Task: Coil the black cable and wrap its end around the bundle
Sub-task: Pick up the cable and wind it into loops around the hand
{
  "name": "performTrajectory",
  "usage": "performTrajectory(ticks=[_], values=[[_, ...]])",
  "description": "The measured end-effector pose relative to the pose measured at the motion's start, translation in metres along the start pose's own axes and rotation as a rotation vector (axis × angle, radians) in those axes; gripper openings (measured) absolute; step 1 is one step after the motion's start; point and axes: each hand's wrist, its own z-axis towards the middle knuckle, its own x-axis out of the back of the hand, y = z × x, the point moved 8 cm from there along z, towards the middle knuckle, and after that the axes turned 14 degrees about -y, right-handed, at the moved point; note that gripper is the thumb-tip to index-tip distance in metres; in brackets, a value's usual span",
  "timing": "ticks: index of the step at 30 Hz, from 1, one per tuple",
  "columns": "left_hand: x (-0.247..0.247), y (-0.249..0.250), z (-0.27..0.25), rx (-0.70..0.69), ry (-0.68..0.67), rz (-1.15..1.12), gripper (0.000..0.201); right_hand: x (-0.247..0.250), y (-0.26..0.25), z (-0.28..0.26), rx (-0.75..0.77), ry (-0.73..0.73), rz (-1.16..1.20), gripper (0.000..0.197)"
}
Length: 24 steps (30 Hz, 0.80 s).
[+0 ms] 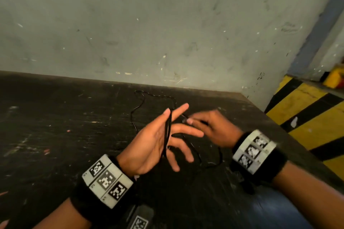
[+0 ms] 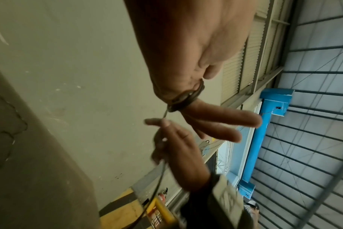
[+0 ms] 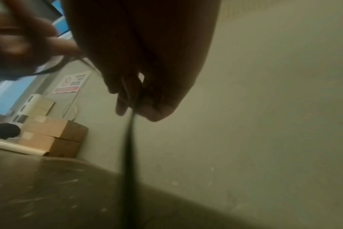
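Observation:
A thin black cable (image 1: 167,135) is looped in a few turns over my left hand (image 1: 149,145), running down the palm. That hand is raised above the dark table (image 1: 74,135) with its fingers straight and spread. In the left wrist view the coils (image 2: 186,99) sit around the base of the fingers. My right hand (image 1: 210,126) is just right of the left fingertips and pinches the cable between thumb and fingers. The right wrist view shows the strand (image 3: 129,147) hanging from that pinch. The loose rest of the cable (image 1: 137,102) trails over the table behind and below the hands.
A scuffed grey wall (image 1: 167,24) rises right behind the table. Yellow and black floor stripes (image 1: 307,108) lie off the table's right edge. A dark device with a marker (image 1: 139,217) sits at the near edge. Cardboard boxes (image 3: 55,136) are stacked by the wall.

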Motion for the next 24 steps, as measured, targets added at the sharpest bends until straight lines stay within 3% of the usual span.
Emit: performTrajectory(ticks=[4, 5, 12, 16, 18, 20, 24], values=[[0.016, 0.021, 0.012, -0.055, 0.100, -0.034, 0.051, -0.060, -0.028, -0.008, 0.045, -0.065, 0.169, 0.016], [0.022, 0.021, 0.014, -0.049, 0.131, -0.036, 0.051, -0.069, -0.039, -0.010, 0.053, -0.089, 0.161, 0.018], [0.035, 0.004, 0.013, 0.083, 0.270, 0.202, 0.053, -0.053, -0.080, -0.021, 0.021, -0.282, 0.030, 0.015], [0.022, -0.030, 0.009, 0.323, 0.107, 0.402, 0.068, 0.000, -0.083, -0.022, 0.017, -0.284, -0.131, 0.013], [0.010, -0.043, 0.005, 0.403, 0.006, 0.409, 0.065, 0.028, -0.077, -0.020, 0.030, -0.295, -0.161, 0.012], [-0.004, -0.045, 0.002, 0.442, -0.082, 0.399, 0.055, 0.053, -0.068, -0.018, 0.057, -0.286, -0.169, 0.017], [-0.033, -0.035, 0.001, 0.411, -0.225, 0.216, 0.054, 0.075, -0.041, -0.016, 0.069, -0.112, -0.175, 0.031]])
